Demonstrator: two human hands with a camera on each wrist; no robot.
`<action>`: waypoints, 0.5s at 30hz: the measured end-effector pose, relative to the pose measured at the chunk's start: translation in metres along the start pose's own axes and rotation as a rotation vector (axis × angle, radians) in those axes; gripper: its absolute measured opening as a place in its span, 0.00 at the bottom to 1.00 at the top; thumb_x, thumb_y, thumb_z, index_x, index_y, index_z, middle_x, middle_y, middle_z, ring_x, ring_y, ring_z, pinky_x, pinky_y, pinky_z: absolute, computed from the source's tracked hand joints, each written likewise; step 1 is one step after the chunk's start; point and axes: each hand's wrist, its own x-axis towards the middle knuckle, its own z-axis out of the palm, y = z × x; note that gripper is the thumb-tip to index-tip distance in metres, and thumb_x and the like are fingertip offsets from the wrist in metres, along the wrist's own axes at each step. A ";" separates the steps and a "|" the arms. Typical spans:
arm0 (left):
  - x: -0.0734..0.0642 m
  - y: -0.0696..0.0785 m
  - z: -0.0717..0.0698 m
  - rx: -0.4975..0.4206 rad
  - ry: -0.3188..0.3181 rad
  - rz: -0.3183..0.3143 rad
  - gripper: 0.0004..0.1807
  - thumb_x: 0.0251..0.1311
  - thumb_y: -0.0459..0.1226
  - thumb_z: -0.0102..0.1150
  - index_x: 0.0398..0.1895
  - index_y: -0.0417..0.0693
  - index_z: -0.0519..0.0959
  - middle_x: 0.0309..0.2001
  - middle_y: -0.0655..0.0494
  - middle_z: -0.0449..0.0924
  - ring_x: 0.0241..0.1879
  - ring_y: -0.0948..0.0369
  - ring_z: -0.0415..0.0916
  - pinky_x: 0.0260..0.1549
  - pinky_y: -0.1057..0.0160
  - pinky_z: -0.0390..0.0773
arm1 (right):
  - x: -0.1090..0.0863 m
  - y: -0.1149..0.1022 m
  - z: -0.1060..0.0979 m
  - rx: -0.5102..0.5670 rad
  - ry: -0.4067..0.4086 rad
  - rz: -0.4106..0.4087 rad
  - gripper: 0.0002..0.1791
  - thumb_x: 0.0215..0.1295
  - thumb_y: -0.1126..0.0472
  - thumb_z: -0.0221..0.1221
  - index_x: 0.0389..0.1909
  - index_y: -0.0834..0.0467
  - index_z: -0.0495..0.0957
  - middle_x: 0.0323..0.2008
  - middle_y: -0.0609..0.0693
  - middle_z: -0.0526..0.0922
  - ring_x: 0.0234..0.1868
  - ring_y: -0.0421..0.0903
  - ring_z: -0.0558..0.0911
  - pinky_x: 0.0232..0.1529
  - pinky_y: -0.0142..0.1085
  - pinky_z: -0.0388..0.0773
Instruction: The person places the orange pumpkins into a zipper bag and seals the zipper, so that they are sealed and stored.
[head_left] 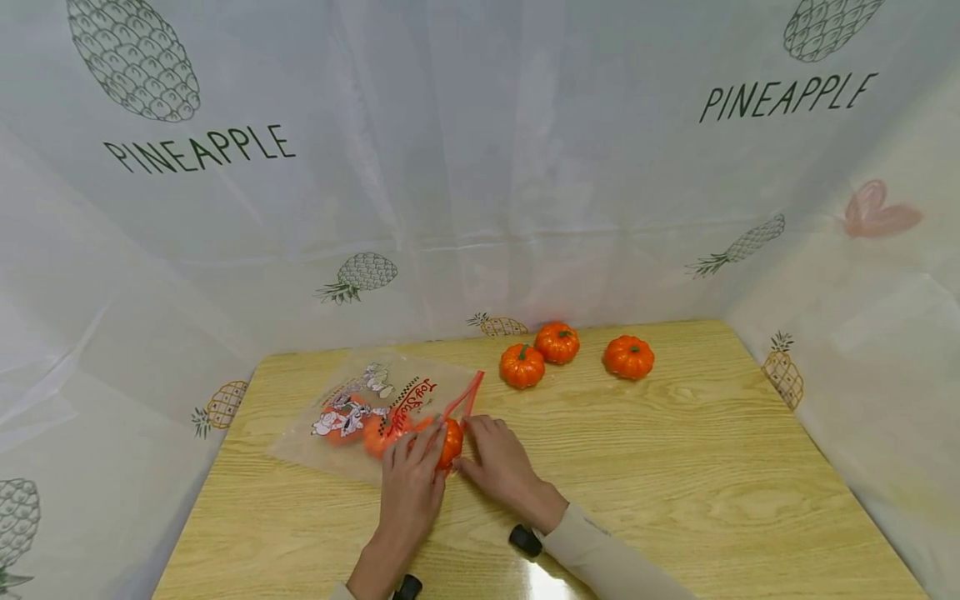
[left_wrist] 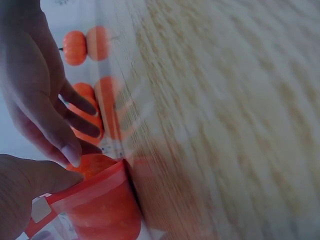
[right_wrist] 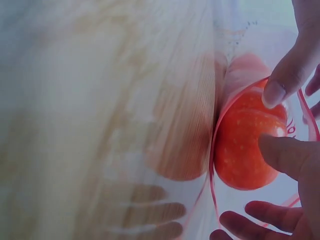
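Observation:
A clear zip bag [head_left: 300,442] with a red-edged mouth and cartoon print lies on the table's left side, with small orange pumpkins inside. One pumpkin [right_wrist: 245,150] sits at the bag's mouth, inside the red rim. My left hand [head_left: 411,487] lies over the mouth; its thumb [left_wrist: 37,177] is at the rim, pinching the plastic beside the pumpkin. From the right, my right hand [head_left: 504,467] touches this pumpkin with its thumb [right_wrist: 282,152], the other fingers [right_wrist: 250,225] spread fairly straight. Part of the pumpkin is hidden by the left hand.
Toward the back edge of the wooden table [head_left: 675,467] stand a pumpkin [head_left: 522,366], a second pumpkin [head_left: 557,342] close behind it, and a third pumpkin [head_left: 629,357] farther right. A pineapple-printed sheet [head_left: 465,183] walls the back and sides.

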 end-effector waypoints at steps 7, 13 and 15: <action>-0.001 0.001 0.000 0.015 -0.004 0.002 0.37 0.38 0.31 0.86 0.60 0.42 0.86 0.64 0.52 0.81 0.56 0.47 0.74 0.54 0.47 0.71 | 0.002 -0.006 0.006 -0.019 -0.031 -0.042 0.27 0.69 0.54 0.70 0.64 0.64 0.79 0.55 0.57 0.83 0.52 0.54 0.81 0.56 0.47 0.80; -0.001 -0.001 0.002 0.003 -0.004 -0.001 0.37 0.39 0.32 0.87 0.60 0.42 0.86 0.63 0.52 0.82 0.58 0.46 0.74 0.54 0.46 0.71 | 0.001 -0.009 0.005 -0.050 -0.027 -0.058 0.26 0.70 0.55 0.68 0.64 0.64 0.79 0.55 0.57 0.83 0.54 0.55 0.82 0.58 0.47 0.80; -0.001 -0.001 0.003 -0.005 -0.001 0.000 0.37 0.41 0.33 0.87 0.61 0.42 0.86 0.63 0.52 0.81 0.57 0.46 0.74 0.54 0.46 0.71 | 0.000 -0.009 0.006 -0.055 -0.016 -0.048 0.24 0.70 0.56 0.69 0.62 0.64 0.80 0.55 0.57 0.83 0.54 0.55 0.82 0.58 0.47 0.80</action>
